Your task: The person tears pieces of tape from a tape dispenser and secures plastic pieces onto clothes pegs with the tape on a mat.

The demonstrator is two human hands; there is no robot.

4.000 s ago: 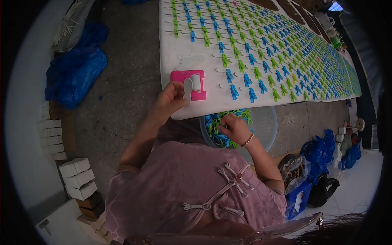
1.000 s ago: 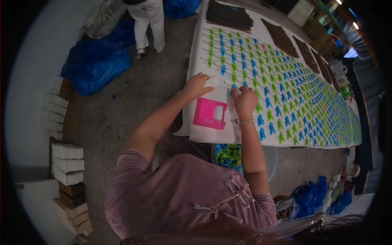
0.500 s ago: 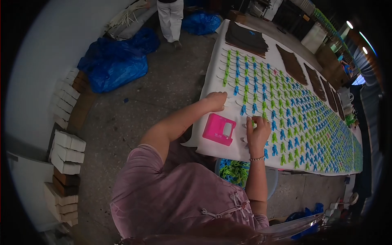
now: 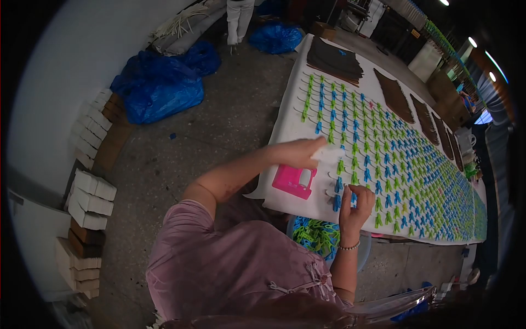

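Observation:
My left hand (image 4: 304,153) is closed and reaches over the table beside the pink plastic holder (image 4: 285,180). At its fingertips is a white piece (image 4: 330,155), smeared by motion; I cannot make out what it is. My right hand (image 4: 358,207), with a bead bracelet at the wrist, pinches at a blue plastic clip (image 4: 353,199) near the table's front edge. The fingers partly hide this clip. Around both hands lie rows of green clips (image 4: 304,116) and blue clips, with thin pale curved strips among them.
A tub of loose clips (image 4: 315,234) stands below the table edge. Dark brown sheets (image 4: 334,59) lie on the white table cover (image 4: 290,112). Blue plastic bags (image 4: 159,90) and stacked white boxes (image 4: 90,197) are on the left. A person in white trousers (image 4: 239,21) is at the back.
My left hand has moved right, past the pink holder, with the white piece at its fingers. My right hand has moved down and slightly right along the clips. The person behind has moved farther off.

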